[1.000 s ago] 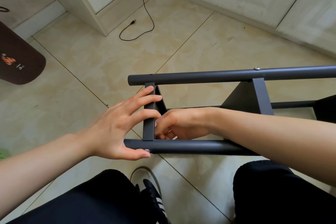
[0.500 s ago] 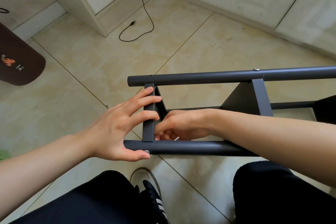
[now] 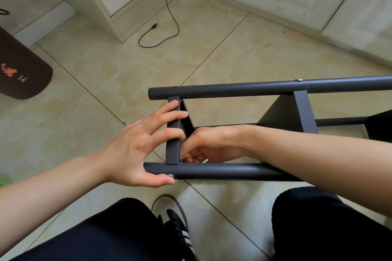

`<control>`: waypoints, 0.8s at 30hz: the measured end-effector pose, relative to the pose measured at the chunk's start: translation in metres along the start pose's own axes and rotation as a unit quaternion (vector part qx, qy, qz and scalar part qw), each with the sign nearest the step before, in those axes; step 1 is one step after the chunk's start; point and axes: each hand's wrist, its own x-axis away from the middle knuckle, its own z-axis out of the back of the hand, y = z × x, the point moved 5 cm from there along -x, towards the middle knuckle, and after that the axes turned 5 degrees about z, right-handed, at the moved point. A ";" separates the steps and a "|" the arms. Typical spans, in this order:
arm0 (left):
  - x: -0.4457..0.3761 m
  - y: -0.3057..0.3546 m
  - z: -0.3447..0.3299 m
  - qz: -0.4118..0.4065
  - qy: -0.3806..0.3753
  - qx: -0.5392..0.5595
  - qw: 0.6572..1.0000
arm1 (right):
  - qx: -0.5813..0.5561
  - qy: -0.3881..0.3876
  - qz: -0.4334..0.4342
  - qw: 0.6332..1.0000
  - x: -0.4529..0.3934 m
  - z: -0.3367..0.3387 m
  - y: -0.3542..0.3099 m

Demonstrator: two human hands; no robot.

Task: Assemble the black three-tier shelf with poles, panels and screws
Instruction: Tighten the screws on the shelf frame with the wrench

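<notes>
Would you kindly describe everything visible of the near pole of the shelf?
The near pole is a round, dark grey tube, metal by its look, lying level across the view above the floor. A silver screw head sits near its left end. The end panel's edge meets it from above. The left hand cups its end, thumb beneath; the right forearm crosses over it.
</notes>
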 end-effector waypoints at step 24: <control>-0.001 0.000 0.000 0.001 0.001 0.003 1.000 | 0.004 0.009 0.015 1.000 0.000 0.002 0.000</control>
